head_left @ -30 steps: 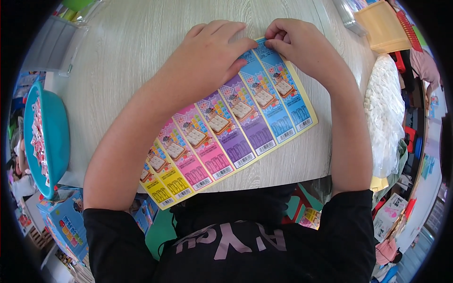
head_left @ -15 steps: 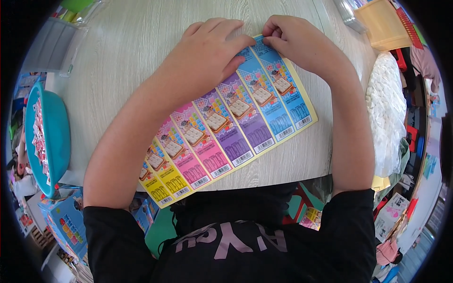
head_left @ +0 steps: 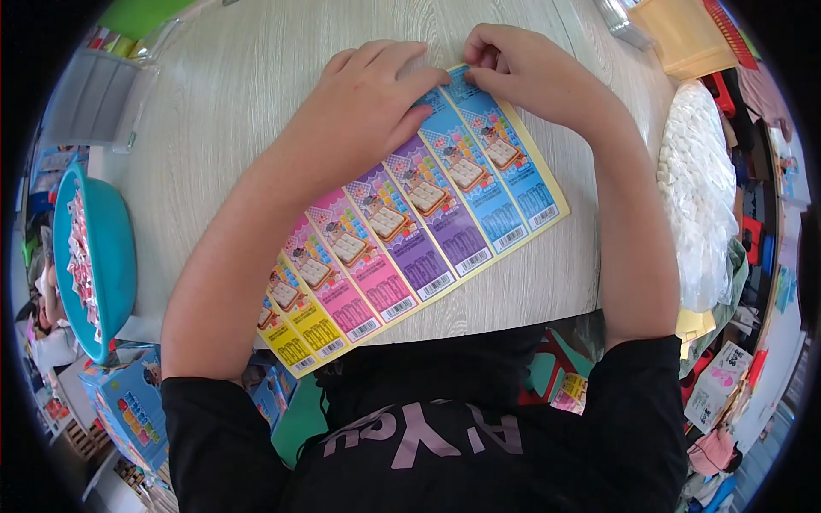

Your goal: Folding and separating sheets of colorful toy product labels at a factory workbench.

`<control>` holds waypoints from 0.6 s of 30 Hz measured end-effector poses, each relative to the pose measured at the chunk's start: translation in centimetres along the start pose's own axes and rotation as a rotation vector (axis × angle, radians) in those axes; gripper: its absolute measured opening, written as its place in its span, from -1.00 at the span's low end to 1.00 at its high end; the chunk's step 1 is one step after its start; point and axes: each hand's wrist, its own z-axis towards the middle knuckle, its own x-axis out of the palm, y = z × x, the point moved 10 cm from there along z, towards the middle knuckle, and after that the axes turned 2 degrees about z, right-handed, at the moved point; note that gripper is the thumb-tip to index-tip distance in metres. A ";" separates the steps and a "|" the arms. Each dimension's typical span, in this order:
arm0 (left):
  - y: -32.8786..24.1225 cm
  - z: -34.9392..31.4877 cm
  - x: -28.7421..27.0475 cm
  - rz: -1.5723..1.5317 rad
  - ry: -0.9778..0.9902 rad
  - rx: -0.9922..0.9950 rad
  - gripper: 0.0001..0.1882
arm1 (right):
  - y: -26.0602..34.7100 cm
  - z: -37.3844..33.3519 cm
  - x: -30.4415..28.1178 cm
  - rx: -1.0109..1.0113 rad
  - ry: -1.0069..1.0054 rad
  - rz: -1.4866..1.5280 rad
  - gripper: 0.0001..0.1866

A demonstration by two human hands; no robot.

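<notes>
A sheet of sticker labels (head_left: pixel 432 201) lies slanted on the table, its strips coloured yellow, pink, purple and blue. Each strip carries a picture of white blocks on a tray and a barcode at the near end. My left hand (head_left: pixel 363 107) rests over the sheet's far edge with its fingers spread, covering the tops of the middle strips. At the far right corner my right hand (head_left: pixel 526 73) is closed, thumb and forefinger pinching the edge by the last blue strip. Whether a strip has lifted there cannot be made out.
The pale wood-grain table (head_left: pixel 231 85) reaches under both arms. At its left stands a teal basin (head_left: pixel 111 265) of small wrapped packets, with a grey bin (head_left: pixel 90 98) beyond. On the right are a clear bag of white pieces (head_left: pixel 697 197) and a yellowish container (head_left: pixel 684 38).
The whole view has shifted a little. Both hands keep nearly the same hold on the label sheet, the right still pinching its far corner.
</notes>
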 end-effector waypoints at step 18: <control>-0.1 0.2 -0.2 -0.235 0.059 0.032 -0.58 | 1.5 -1.2 -0.8 -0.066 -0.093 -0.169 -0.72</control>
